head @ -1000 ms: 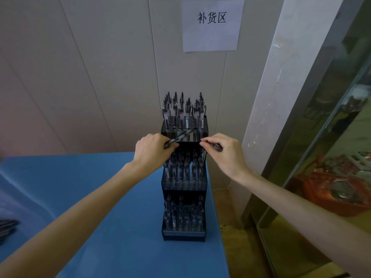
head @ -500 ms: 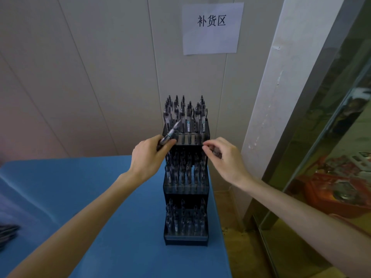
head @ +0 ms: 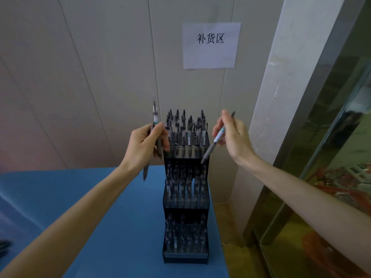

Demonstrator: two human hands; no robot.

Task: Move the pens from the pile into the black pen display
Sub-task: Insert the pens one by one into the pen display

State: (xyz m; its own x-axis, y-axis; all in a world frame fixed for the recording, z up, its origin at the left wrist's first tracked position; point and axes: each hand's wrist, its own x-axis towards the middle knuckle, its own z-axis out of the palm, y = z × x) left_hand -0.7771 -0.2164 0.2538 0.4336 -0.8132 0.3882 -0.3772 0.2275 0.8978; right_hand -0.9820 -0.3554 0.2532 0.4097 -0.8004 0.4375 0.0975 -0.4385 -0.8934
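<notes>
The black three-tier pen display (head: 185, 257) stands on the blue table (head: 80, 207) near its right edge, with several pens upright in each tier. My left hand (head: 144, 145) grips pens (head: 155, 121) nearly upright, just left of the top tier; one pen tip hangs below the hand. My right hand (head: 232, 137) pinches a single pen (head: 214, 141) slanted tip-down, its tip near the right front of the top tier. The pile shows only as a dark sliver (head: 4, 246) at the far left edge.
A pale panelled wall is behind the display, with a paper sign (head: 210, 45) above it. A white pillar (head: 281, 97) and a glass panel (head: 331, 157) stand to the right. The table's right edge lies just past the display, above a brown floor.
Both hands have risen from the middle tier to the top tier level and spread apart. The left pens turned upright; the right pen now shows slanted tip-down.
</notes>
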